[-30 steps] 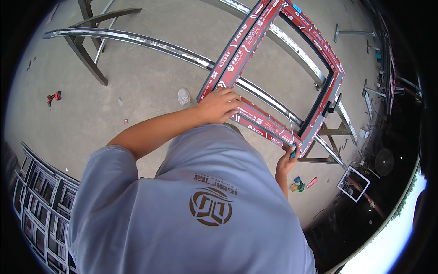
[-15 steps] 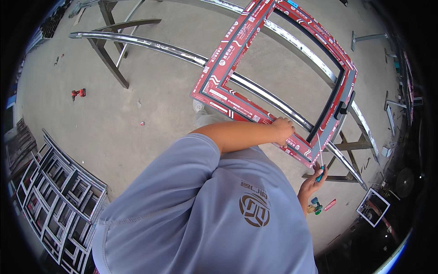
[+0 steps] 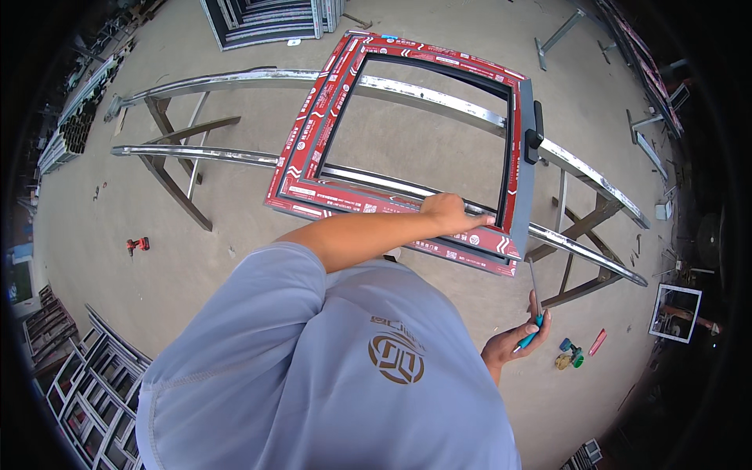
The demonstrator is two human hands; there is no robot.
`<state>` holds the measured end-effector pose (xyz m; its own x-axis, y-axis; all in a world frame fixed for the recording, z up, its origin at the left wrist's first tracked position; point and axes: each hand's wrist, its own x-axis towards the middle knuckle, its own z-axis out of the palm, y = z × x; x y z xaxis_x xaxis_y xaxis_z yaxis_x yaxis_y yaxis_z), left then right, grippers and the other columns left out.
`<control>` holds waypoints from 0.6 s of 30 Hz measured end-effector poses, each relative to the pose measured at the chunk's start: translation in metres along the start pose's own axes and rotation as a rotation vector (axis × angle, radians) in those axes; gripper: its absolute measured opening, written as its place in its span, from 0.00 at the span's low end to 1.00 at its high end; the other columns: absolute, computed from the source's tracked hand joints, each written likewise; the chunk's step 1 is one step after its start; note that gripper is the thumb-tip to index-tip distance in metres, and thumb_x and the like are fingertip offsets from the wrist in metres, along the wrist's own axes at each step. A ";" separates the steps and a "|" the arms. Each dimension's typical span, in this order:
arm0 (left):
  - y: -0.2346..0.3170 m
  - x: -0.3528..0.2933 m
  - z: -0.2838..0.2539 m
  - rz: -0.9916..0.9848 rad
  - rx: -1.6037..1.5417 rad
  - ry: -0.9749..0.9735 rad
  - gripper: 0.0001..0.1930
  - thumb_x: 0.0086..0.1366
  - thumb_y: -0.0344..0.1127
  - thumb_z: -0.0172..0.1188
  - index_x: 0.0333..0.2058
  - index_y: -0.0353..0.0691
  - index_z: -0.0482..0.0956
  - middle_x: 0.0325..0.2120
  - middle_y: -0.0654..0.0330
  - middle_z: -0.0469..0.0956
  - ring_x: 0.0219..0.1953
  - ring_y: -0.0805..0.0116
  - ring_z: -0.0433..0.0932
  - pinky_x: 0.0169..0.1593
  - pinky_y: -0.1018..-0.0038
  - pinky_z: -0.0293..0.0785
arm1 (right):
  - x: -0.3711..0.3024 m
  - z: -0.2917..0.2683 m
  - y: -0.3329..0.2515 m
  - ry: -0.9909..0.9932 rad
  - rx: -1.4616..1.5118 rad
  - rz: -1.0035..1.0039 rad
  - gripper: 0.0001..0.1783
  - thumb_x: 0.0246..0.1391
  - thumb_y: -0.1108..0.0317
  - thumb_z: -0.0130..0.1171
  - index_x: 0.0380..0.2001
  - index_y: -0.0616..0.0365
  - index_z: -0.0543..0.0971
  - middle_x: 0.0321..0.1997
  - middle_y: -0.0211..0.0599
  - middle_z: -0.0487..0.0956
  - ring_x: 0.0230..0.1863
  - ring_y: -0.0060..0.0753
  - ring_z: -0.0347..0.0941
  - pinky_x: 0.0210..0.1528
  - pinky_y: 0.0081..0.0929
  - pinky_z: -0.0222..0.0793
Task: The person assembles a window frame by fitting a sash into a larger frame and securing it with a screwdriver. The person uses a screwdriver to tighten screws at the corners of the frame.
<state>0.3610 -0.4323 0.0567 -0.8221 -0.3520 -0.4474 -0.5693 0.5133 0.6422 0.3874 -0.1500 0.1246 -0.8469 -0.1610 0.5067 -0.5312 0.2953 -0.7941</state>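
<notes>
A window frame (image 3: pixel 305 149), covered in red printed protective film with dark grey edges, lies across two long metal rails. On its right side sits a black handle (image 3: pixel 534 131). My left hand (image 3: pixel 448 213) is closed on the frame's near bar, close to the inner near-right corner, a digit stretched along the bar. Some of its fingers are hidden. In my right hand (image 3: pixel 513 338) is a screwdriver (image 3: pixel 531 332) with a teal handle, its thin shaft pointing up toward the frame's near-right corner. That hand is off the frame, below and right of it.
Trestle legs (image 3: pixel 176 188) carry the rails on both sides. A red cordless drill (image 3: pixel 138 246) lies on the floor at left, and a green-and-blue tool (image 3: pixel 573 351) at right. Stacked frames stand at lower left (image 3: pixel 94 392) and at the far side (image 3: pixel 266 23).
My view has shifted, so the frame appears lower and further left. My right hand has drawn back from the frame's corner with the screwdriver. My left hand has moved onto the inner edge.
</notes>
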 end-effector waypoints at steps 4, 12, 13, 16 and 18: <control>0.015 -0.013 -0.018 0.023 -0.037 0.029 0.48 0.54 0.86 0.53 0.24 0.36 0.89 0.21 0.52 0.84 0.31 0.52 0.86 0.38 0.59 0.80 | 0.017 -0.002 -0.003 0.145 0.089 0.008 0.24 0.80 0.53 0.34 0.64 0.60 0.61 0.59 0.63 0.79 0.65 0.48 0.73 0.74 0.46 0.56; 0.020 -0.058 -0.062 0.065 -0.166 0.096 0.47 0.63 0.82 0.50 0.26 0.34 0.89 0.18 0.51 0.82 0.26 0.57 0.83 0.32 0.62 0.76 | 0.055 -0.018 -0.008 0.453 0.214 0.272 0.28 0.80 0.48 0.32 0.64 0.63 0.60 0.59 0.57 0.81 0.63 0.48 0.75 0.72 0.43 0.64; 0.018 -0.064 -0.072 0.089 -0.231 0.113 0.47 0.63 0.82 0.49 0.26 0.34 0.89 0.18 0.51 0.82 0.26 0.58 0.83 0.33 0.63 0.76 | 0.058 -0.020 -0.009 0.473 0.222 0.305 0.29 0.80 0.48 0.32 0.64 0.63 0.59 0.58 0.57 0.81 0.63 0.48 0.76 0.72 0.42 0.65; 0.012 -0.087 -0.101 0.181 -0.469 0.170 0.49 0.67 0.81 0.45 0.28 0.31 0.89 0.18 0.52 0.81 0.26 0.62 0.81 0.36 0.64 0.77 | 0.061 -0.018 -0.007 0.479 0.279 0.378 0.29 0.80 0.48 0.32 0.64 0.63 0.59 0.57 0.56 0.82 0.59 0.46 0.78 0.67 0.40 0.69; 0.002 -0.107 -0.130 0.254 -0.628 0.132 0.46 0.72 0.75 0.43 0.31 0.29 0.87 0.24 0.57 0.82 0.29 0.70 0.78 0.38 0.72 0.73 | 0.060 -0.008 -0.003 0.435 0.323 0.409 0.29 0.80 0.48 0.33 0.65 0.62 0.59 0.56 0.55 0.83 0.58 0.44 0.79 0.65 0.39 0.71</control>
<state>0.4471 -0.4951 0.1866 -0.9010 -0.3939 -0.1817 -0.2207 0.0557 0.9737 0.3382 -0.1527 0.1601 -0.9311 0.3177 0.1793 -0.2068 -0.0548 -0.9768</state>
